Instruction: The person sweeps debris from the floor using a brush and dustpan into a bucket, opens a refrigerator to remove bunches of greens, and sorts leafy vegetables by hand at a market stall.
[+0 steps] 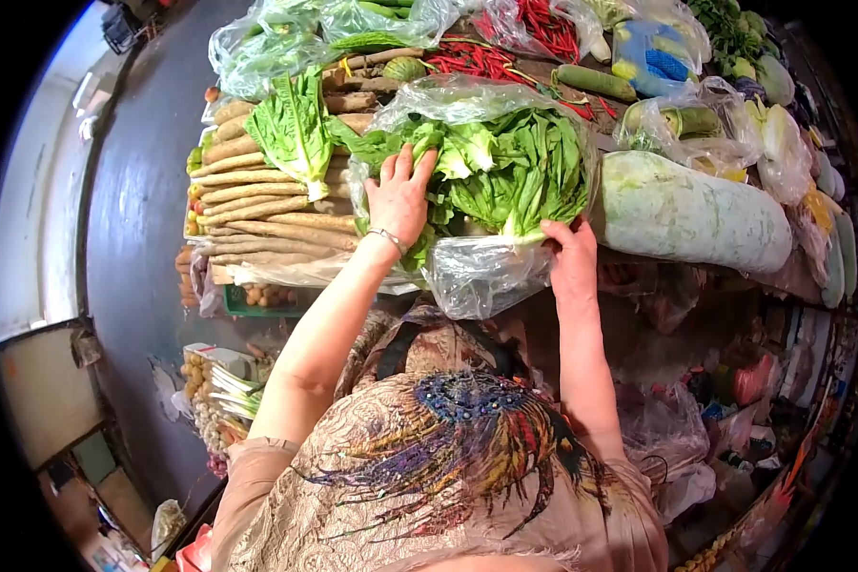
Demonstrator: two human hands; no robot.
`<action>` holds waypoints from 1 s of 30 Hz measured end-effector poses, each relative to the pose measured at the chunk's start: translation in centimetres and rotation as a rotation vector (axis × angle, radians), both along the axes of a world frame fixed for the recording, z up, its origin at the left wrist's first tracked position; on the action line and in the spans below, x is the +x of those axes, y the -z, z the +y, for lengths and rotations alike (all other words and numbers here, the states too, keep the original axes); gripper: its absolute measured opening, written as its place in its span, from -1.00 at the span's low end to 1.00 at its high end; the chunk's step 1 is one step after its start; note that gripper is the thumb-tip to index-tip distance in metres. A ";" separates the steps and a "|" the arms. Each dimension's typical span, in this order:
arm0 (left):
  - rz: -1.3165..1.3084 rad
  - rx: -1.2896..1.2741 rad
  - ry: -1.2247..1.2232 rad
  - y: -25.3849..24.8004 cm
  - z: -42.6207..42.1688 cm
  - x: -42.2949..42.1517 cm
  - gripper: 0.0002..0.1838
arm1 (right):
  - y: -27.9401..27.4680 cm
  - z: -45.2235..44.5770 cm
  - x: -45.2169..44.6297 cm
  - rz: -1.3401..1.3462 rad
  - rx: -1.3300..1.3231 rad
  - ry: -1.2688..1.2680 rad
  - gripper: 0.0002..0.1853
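Observation:
Green leafy lettuce (534,176) fills a clear plastic bag (481,276) that lies open on the stall in front of me. My left hand (398,202), with a bracelet at the wrist, rests on the leaves at the bag's left side, fingers spread. At the front right corner, my right hand (574,253) has its fingers bent round the bag's edge. Its thumb side touches the pale stem ends. How much of the lettuce it grips is hidden. A separate lettuce head (296,138) lies on long brown roots (257,195) left of the bag.
A large pale winter melon (691,210) lies right of the bag. Red chillies (481,59), a green gourd (596,82) and bagged vegetables (267,43) sit behind. Spring onions (236,391) are low at the left. Plastic bags (663,424) crowd the lower right.

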State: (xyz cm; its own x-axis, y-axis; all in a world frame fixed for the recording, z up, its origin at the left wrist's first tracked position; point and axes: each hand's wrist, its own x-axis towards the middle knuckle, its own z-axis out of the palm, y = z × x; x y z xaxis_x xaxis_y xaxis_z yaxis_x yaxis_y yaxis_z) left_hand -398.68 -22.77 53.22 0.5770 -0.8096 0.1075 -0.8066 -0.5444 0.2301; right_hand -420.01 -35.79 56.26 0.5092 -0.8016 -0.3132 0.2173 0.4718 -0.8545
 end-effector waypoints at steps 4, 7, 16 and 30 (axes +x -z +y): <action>-0.022 0.043 0.039 -0.3 -0.2 -0.3 -0.18 | 1.1 -0.8 0.3 -0.080 0.093 0.031 -0.47; 0.205 -0.086 0.060 -2.2 0.6 -1.0 -0.09 | 0.6 -0.6 0.4 -0.089 0.108 0.034 -0.47; 0.574 -0.387 0.369 -6.4 0.3 -5.5 -0.41 | -2.7 2.2 0.6 -0.005 0.027 -0.013 -0.51; 1.509 -0.635 -0.018 -4.1 0.3 -7.2 -0.15 | -0.9 4.9 -2.9 0.449 -0.667 -0.268 -0.31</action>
State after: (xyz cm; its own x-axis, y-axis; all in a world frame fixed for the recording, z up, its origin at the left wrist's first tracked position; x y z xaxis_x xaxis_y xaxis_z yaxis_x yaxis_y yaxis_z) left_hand -405.84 -22.52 57.33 0.4698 -0.8507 -0.2358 0.3485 -0.0667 0.9349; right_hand -422.93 -30.93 57.12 0.6484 -0.7605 -0.0356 -0.2566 -0.1743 -0.9507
